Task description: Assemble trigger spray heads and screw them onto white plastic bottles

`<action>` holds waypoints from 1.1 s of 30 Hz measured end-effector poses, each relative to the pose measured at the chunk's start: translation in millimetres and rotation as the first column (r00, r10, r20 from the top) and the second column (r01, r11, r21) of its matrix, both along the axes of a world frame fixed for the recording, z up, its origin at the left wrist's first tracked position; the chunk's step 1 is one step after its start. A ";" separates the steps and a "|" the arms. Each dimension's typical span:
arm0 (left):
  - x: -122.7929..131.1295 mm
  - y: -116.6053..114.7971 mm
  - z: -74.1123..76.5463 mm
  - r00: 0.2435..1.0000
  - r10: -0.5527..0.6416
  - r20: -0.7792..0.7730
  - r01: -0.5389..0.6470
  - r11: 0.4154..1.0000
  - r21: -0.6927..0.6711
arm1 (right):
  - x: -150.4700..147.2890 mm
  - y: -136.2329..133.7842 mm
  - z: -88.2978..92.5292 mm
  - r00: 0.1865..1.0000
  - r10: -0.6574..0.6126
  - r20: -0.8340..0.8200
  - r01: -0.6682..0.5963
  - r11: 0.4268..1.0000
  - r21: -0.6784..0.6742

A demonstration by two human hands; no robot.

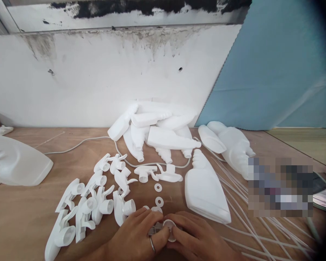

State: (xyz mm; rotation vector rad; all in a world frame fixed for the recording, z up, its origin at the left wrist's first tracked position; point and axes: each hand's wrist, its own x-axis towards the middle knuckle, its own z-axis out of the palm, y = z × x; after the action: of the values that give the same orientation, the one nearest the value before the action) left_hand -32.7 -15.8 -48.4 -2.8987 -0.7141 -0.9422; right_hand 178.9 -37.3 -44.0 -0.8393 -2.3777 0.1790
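Both my hands meet at the bottom centre over a wooden table (24, 214). My left hand (137, 235), with a ring on one finger, and my right hand (198, 237) have their fingers closed together on a small white round cap-like part (169, 226). Just beyond my fingers lie white ring washers (159, 201). To the left is a cluster of several white spray trigger heads (97, 203). A white spray bottle (205, 190) lies on its side right of my hands.
A pile of white bottles (157, 132) lies against the white wall, with two more (228, 143) at the right. Thin clear tubes (250, 221) fan out on the right. A large white bottle (14, 163) lies far left. A white cable (78, 145) crosses the table.
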 end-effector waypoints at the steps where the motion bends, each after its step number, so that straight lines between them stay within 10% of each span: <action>1: -0.9 0.1 0.0 1.000 -0.004 0.002 0.004 1.000 -0.001 | -0.1 0.4 -0.5 1.000 0.006 -0.012 -0.006 1.000 0.007; 33: -3.4 0.5 11.5 0.995 -0.092 0.033 0.090 0.994 0.069 | 0.4 -1.5 7.1 1.000 0.015 0.013 -0.016 0.997 0.071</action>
State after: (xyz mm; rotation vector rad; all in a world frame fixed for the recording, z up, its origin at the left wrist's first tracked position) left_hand -36.1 -15.3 -36.8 -2.8847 -0.5446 -1.0085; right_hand 179.3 -38.8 -36.8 -0.7908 -2.3884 0.0953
